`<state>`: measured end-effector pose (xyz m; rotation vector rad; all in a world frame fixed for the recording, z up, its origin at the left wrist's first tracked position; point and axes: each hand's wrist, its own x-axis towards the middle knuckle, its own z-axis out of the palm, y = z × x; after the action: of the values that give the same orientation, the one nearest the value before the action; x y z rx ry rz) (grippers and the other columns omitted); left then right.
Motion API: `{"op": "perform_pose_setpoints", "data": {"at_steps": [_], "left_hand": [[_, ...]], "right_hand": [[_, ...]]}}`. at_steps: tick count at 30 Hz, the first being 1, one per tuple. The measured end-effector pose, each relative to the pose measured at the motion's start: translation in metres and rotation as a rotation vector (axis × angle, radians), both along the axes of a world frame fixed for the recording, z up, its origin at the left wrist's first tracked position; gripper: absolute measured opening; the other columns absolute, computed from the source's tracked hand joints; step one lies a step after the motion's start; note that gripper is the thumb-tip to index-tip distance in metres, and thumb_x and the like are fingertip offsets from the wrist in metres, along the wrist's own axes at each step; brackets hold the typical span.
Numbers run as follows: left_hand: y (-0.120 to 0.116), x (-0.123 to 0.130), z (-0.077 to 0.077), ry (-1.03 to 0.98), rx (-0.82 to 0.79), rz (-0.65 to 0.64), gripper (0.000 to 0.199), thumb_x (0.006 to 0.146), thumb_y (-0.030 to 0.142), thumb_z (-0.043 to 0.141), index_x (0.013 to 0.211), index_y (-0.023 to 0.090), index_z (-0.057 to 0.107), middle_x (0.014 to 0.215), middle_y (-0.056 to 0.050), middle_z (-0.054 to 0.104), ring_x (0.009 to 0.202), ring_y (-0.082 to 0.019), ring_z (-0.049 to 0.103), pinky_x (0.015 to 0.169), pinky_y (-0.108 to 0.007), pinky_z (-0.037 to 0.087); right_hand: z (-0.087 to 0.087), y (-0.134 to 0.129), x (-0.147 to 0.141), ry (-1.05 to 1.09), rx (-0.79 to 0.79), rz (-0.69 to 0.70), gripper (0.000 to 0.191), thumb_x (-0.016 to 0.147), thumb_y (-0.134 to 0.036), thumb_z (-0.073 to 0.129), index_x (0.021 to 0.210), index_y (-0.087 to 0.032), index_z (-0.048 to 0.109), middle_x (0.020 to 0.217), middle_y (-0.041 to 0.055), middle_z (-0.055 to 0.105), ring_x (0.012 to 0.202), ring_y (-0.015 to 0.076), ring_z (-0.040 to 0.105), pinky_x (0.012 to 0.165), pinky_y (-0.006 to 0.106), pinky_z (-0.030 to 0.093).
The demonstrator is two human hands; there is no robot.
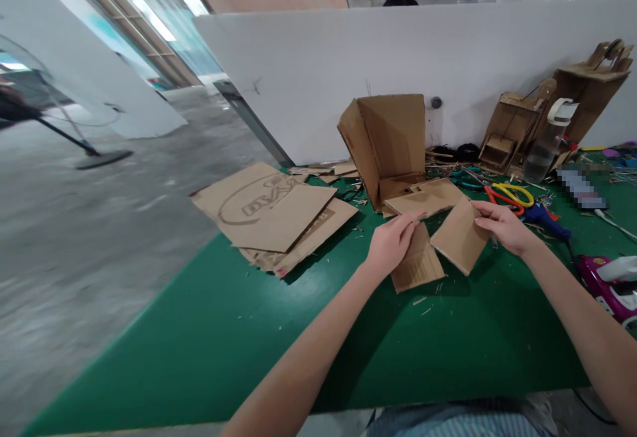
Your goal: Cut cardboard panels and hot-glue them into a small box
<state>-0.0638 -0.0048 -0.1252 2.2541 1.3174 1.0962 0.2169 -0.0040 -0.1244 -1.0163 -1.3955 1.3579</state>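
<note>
My right hand (502,225) pinches the upper right edge of a small cardboard piece (460,237), tilted above the green table (223,344). My left hand (393,243) is closed on the near edge of another cardboard piece (430,197), which lies in front of the open cardboard box (393,135). Partly under my left fingers is a third piece (417,264), its ridged face up. The box stands with its open side toward me. Left of my hands lie large overlapping cardboard sheets (269,208), one with printed lettering.
Scissors with yellow handles (512,193), a blue tool (547,219), a clear bottle (542,145), a phone (581,187) and a magenta device (607,288) are at the right. Wooden-looking models (512,125) lean by the white panel (308,79). Scraps litter the table.
</note>
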Motion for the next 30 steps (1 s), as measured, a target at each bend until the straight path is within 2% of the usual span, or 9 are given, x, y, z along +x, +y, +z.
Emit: {"op": "perform_pose_setpoints", "data": {"at_steps": [4,8,11,14,16,20,23,27,30], "left_hand": [[0.008,-0.01,0.007,-0.145,0.023,0.156,0.038,0.096,0.036,0.039,0.12,0.019,0.064,0.12,-0.007,0.069,0.107,-0.021,0.064,0.092,-0.032,0.05],[0.014,-0.011,0.005,-0.131,-0.069,0.092,0.048,0.095,0.037,0.042,0.139,0.019,0.049,0.129,-0.009,0.064,0.113,-0.023,0.062,0.097,-0.035,0.047],[0.016,-0.005,-0.003,-0.009,-0.222,0.056,0.054,0.095,0.037,0.042,0.146,0.02,0.039,0.112,-0.01,0.072,0.099,-0.025,0.067,0.09,-0.035,0.049],[0.013,-0.001,-0.006,0.032,-0.273,0.109,0.052,0.095,0.038,0.04,0.142,0.018,0.047,0.11,-0.012,0.071,0.099,-0.026,0.067,0.09,-0.036,0.048],[0.008,0.001,-0.004,0.023,-0.313,0.1,0.055,0.093,0.043,0.042,0.141,0.017,0.048,0.109,-0.011,0.071,0.098,-0.027,0.066,0.088,-0.035,0.048],[-0.003,0.005,0.006,-0.015,-0.459,0.039,0.069,0.087,0.049,0.054,0.147,0.019,0.04,0.086,-0.006,0.073,0.083,-0.026,0.067,0.077,-0.033,0.048],[-0.01,0.01,0.01,-0.092,-0.52,0.0,0.067,0.082,0.048,0.061,0.14,0.018,0.049,0.084,-0.007,0.073,0.082,-0.026,0.066,0.076,-0.033,0.047],[-0.014,0.02,0.01,-0.221,-0.615,-0.095,0.045,0.082,0.044,0.061,0.118,0.018,0.065,0.095,-0.01,0.073,0.088,-0.026,0.066,0.079,-0.034,0.047],[-0.017,0.028,0.005,-0.368,-0.622,-0.082,0.032,0.082,0.042,0.06,0.099,0.017,0.07,0.099,-0.009,0.072,0.092,-0.024,0.064,0.082,-0.034,0.046]], "right_hand": [[-0.002,0.003,0.008,0.099,-0.001,-0.092,0.037,0.073,-0.027,0.071,0.11,-0.025,0.068,0.113,0.0051,0.071,0.106,0.0234,0.064,0.096,0.043,0.047],[-0.004,0.005,-0.001,0.387,0.019,-0.207,0.036,0.069,-0.02,0.073,0.103,-0.028,0.064,0.111,0.0027,0.071,0.11,0.0239,0.063,0.097,0.045,0.049],[-0.006,0.003,-0.012,0.559,-0.015,-0.247,0.046,0.067,-0.013,0.07,0.108,-0.031,0.062,0.111,0.0008,0.071,0.112,0.0236,0.062,0.096,0.047,0.05],[-0.007,0.001,-0.018,0.638,-0.072,-0.261,0.053,0.066,-0.008,0.066,0.113,-0.032,0.06,0.112,0.0004,0.072,0.112,0.0231,0.063,0.096,0.048,0.05],[-0.007,0.0,-0.02,0.66,-0.094,-0.245,0.055,0.066,-0.006,0.065,0.114,-0.031,0.059,0.113,0.001,0.071,0.112,0.0234,0.063,0.097,0.048,0.05],[-0.006,-0.003,-0.024,0.679,-0.122,-0.207,0.056,0.065,-0.005,0.065,0.116,-0.03,0.059,0.114,0.0015,0.072,0.114,0.024,0.063,0.098,0.049,0.05],[-0.005,-0.006,-0.028,0.673,-0.118,-0.167,0.055,0.067,-0.007,0.066,0.115,-0.03,0.059,0.113,0.0012,0.072,0.114,0.0239,0.063,0.098,0.049,0.051],[-0.005,-0.013,-0.037,0.646,-0.146,-0.117,0.055,0.066,-0.009,0.071,0.115,-0.031,0.059,0.109,0.0007,0.073,0.109,0.024,0.065,0.095,0.047,0.054],[-0.006,-0.016,-0.045,0.61,-0.209,-0.122,0.057,0.064,-0.01,0.074,0.115,-0.031,0.059,0.105,0.0007,0.074,0.102,0.0232,0.068,0.089,0.042,0.057]]}}
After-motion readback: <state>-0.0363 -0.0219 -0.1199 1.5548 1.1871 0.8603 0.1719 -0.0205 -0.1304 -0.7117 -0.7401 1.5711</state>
